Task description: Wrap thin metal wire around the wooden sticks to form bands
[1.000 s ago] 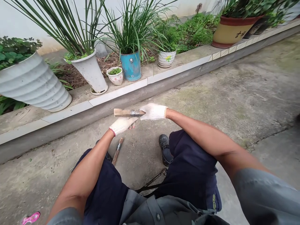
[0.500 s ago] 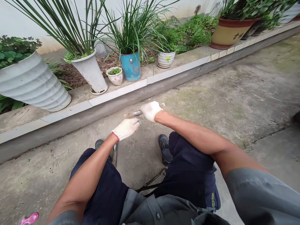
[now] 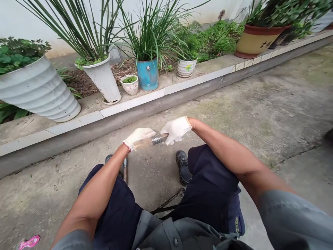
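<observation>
My right hand point(image 3: 177, 130), in a white knit glove, is closed around one end of a wooden stick point(image 3: 144, 143). A band of silvery wire point(image 3: 157, 139) is wound about the stick beside my right fingers. The stick's free end points left and is smeared by motion. My left hand point(image 3: 142, 136), gloved too, is just behind the stick, its fingers pressed together close to the wire; what they pinch is too small to make out. A second stick point(image 3: 125, 170) with a similar metallic band lies on the concrete by my left shoe.
A low tiled ledge point(image 3: 135, 100) runs across ahead, bearing a blue pot point(image 3: 147, 75), a ribbed white pot point(image 3: 47, 93) and other planters. A long thin tool point(image 3: 170, 198) lies between my legs. A pink object point(image 3: 30, 242) is at lower left.
My right hand has turned and moved slightly down and right with the stick. The stick has swung lower, now across the front of my left hand, which has risen a little.
</observation>
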The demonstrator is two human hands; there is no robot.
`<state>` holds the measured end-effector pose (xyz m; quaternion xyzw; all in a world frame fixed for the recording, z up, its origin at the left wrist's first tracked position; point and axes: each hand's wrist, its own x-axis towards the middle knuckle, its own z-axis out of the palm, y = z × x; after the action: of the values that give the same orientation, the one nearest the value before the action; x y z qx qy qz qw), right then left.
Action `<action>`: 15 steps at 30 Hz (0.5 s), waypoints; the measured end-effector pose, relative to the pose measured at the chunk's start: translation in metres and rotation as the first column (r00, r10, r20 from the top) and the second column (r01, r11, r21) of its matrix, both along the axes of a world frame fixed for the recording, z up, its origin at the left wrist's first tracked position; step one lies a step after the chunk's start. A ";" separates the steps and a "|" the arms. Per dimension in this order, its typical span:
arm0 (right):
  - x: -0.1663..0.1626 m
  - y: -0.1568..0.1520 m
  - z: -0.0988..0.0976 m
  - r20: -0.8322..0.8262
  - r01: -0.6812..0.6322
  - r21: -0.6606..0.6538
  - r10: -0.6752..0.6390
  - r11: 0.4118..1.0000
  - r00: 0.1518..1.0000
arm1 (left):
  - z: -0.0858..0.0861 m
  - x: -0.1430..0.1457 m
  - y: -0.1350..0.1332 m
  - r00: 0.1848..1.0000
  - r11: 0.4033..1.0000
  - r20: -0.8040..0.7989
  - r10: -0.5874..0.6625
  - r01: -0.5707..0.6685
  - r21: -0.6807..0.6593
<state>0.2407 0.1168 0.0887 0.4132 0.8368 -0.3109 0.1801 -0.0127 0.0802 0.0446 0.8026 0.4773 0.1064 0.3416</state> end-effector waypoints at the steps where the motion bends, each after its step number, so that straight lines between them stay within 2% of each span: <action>1: 0.001 0.000 0.004 -0.037 0.023 -0.003 -0.023 1.000 0.999 | -0.001 0.001 0.000 1.000 1.000 0.002 0.018 -0.018 -0.024; 4: -0.007 0.001 0.010 -0.146 0.100 0.021 -0.096 0.995 0.985 | -0.004 0.007 -0.004 0.997 0.999 -0.060 0.045 -0.045 0.004; 7: -0.021 0.003 0.006 -0.163 0.187 0.147 -0.163 0.971 0.973 | -0.006 0.014 -0.008 0.993 0.996 -0.119 -0.002 0.012 0.084; 9: -0.030 0.006 -0.001 -0.106 0.230 0.266 -0.209 0.936 0.972 | -0.006 0.018 -0.011 0.988 0.996 -0.154 -0.023 0.036 0.081; 12: -0.041 0.010 -0.014 0.016 0.217 0.411 -0.245 0.886 0.969 | -0.007 0.021 -0.014 0.978 0.997 -0.203 -0.058 0.067 0.039; 15: -0.050 0.011 -0.023 0.142 0.172 0.415 -0.250 0.894 0.958 | -0.006 0.020 -0.014 0.973 0.995 -0.219 -0.077 0.090 0.050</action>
<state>0.1910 0.1277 0.0657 0.5579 0.8110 -0.1107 0.1371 0.0070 0.0659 0.0382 0.8385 0.4743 0.0180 0.2675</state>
